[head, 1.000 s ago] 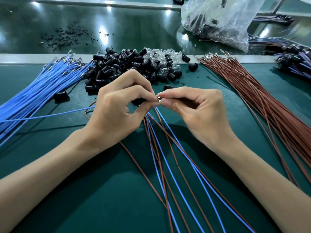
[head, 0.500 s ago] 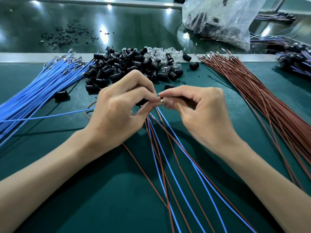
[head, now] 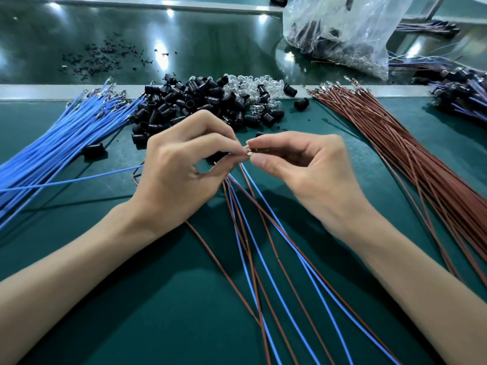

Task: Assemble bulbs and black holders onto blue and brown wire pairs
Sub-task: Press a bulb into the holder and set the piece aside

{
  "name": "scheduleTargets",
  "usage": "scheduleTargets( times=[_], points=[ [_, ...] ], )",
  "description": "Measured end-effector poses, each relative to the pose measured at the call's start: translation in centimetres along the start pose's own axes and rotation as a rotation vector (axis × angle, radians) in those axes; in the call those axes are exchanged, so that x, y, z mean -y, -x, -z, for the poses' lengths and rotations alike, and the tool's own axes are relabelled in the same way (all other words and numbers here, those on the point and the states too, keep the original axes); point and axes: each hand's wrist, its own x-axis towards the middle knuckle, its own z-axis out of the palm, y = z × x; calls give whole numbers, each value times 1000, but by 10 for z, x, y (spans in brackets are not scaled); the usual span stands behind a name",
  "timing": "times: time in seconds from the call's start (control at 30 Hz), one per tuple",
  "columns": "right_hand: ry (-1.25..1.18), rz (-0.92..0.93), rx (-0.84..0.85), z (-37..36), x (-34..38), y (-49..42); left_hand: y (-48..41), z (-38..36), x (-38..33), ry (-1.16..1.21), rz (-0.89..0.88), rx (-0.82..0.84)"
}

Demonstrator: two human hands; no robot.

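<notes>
My left hand and my right hand meet fingertip to fingertip over the green mat. The left pinches the ends of a blue and brown wire pair. The right pinches a small metal-tipped part against those ends; I cannot tell whether it is a bulb. Several more blue and brown wires fan out below toward me. A black holder peeks out under my left fingers. Behind lie a pile of black holders and clear bulbs.
A thick bundle of blue wires lies at the left, a bundle of brown wires at the right. A clear plastic bag sits at the back right, finished assemblies at the far right. One loose holder lies near the blue bundle.
Both hands stay together at the same spot. The fingertips have shifted slightly around the small part; the wires below have barely moved.
</notes>
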Motion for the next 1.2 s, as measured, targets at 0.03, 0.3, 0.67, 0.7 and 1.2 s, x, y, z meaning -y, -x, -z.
scheduleTargets(
  times=[0.03, 0.3, 0.67, 0.7, 1.2],
  points=[
    [-30, -18, 7, 0, 0, 0, 0, 0, 0, -6, 3, -4],
    [-87, -40, -24, -1, 0, 0, 4, -1, 2, -36, -75, -2],
    [-53, -57, -7, 4, 3, -2, 3, -2, 3, -77, -58, 12],
    [-75, -60, 4, 5, 3, -2, 3, -1, 3, -79, -53, 16],
    [-206, -125, 28, 4, 1, -1, 4, -1, -2, -135, -142, -1]
  ],
)
